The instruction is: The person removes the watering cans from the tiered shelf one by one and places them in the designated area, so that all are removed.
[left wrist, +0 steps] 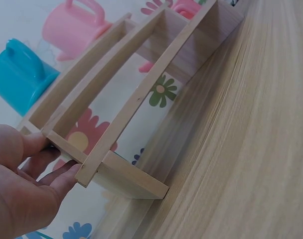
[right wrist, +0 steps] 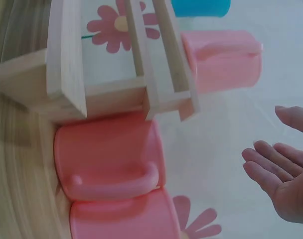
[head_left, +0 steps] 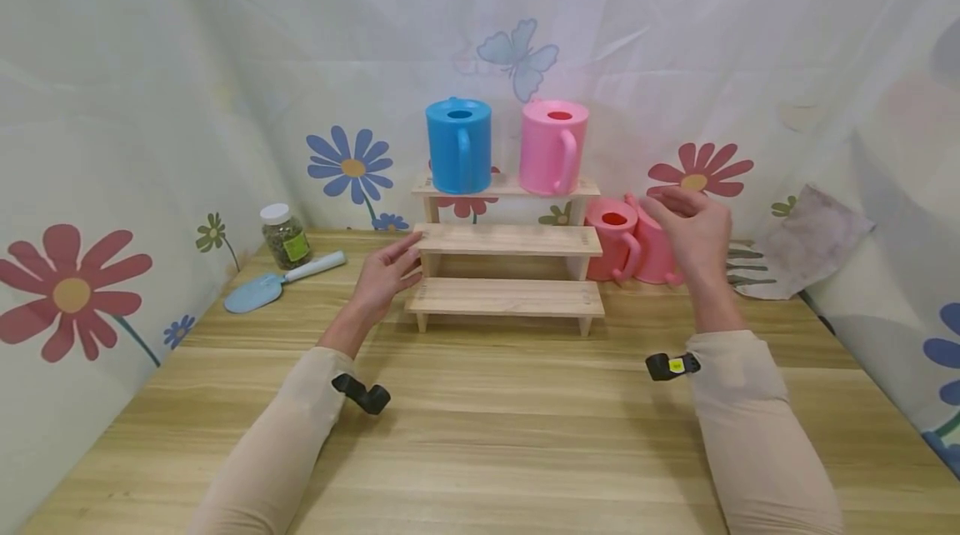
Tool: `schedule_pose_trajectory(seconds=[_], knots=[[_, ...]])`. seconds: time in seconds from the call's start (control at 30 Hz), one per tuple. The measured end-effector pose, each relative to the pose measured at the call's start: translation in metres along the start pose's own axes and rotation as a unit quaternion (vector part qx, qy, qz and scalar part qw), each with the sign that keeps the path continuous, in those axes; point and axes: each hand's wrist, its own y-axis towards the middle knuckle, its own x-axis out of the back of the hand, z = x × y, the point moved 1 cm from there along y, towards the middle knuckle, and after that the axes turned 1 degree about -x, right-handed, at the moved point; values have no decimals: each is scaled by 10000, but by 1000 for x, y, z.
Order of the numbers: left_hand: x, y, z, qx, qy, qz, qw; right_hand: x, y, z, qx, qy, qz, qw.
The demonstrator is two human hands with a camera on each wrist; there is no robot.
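Note:
A three-step wooden shelf [head_left: 510, 240] stands on the table. On its top step are a blue watering can [head_left: 459, 153] and a pink watering can [head_left: 551, 150], handles facing me. My left hand [head_left: 382, 275] is at the shelf's left end. In the left wrist view, its fingertips [left wrist: 67, 172] touch the end of the wood near the middle and lowest steps. Two more pink watering cans [right wrist: 111, 154] stand side by side at the shelf's right. My right hand [head_left: 693, 231] is raised over them in the head view, fingers loosely extended, holding nothing.
A jar with a white lid [head_left: 285, 237] stands at the back left, with a light blue trowel [head_left: 258, 292] lying before it. At the back right, a greyish cloth piece [head_left: 813, 239] with dark green finger-like strips leans against the flowered backdrop [head_left: 615, 35].

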Motion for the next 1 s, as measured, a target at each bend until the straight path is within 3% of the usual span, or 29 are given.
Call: schedule_pose_trajectory(seconds=[0.3,0.6,1.0], knots=[[1,1,0,15,46,37,10000,-8,-13,20,544,330,315,9975],[0,-2,2,86,-8,-3,10000,-30,-16,32,716,725,698,9923],[0,-2,0,46,62,67,9999,-64,12,64,893,402,899,9911]])
